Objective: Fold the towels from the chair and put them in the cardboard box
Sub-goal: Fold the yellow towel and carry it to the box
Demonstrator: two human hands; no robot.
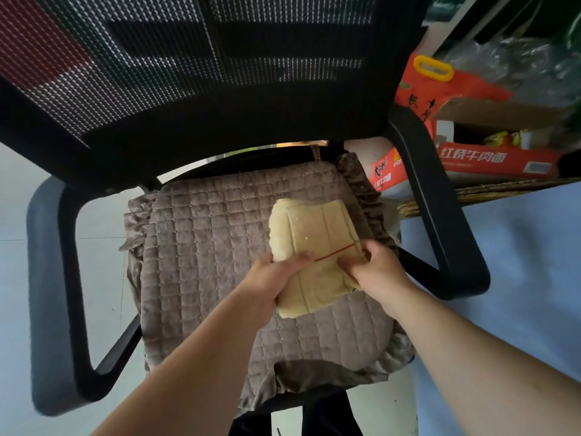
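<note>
Quilted seat cushion (204, 262) of mesh office chair (188, 89) carried folded beige towel (311, 231), long axis near-to-far; left hand (273, 275) & right hand (374, 269) gripped its near end; instant-noodle carton (490, 158) lay far right, nearer right hand.

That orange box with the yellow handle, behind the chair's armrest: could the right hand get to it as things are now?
Probably not right away. The right hand grips the folded towel, and the black armrest stands between it and the orange box. It would likely have to let go and reach over.
</note>
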